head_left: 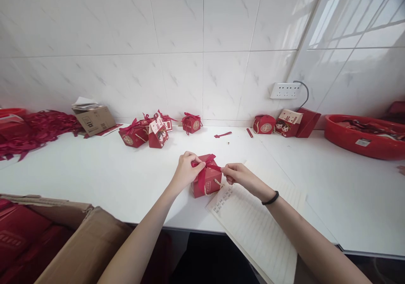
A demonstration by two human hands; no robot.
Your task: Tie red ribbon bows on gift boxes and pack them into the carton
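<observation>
A red gift box with a gold rope handle stands on the white table in front of me. Red ribbon is looped in a bow over its top. Fingers of my left hand pinch the ribbon at the left side of the bow. Off to the right, my right hand is closed on a ribbon end, which stretches taut from the knot. Beneath my right wrist lies an open lined notebook with some handwriting, reaching over the table's front edge.
Several finished red boxes stand along the wall, with more at right. Loose ribbon is heaped at left by a small cardboard box. A large carton sits front left; a red basin stands right.
</observation>
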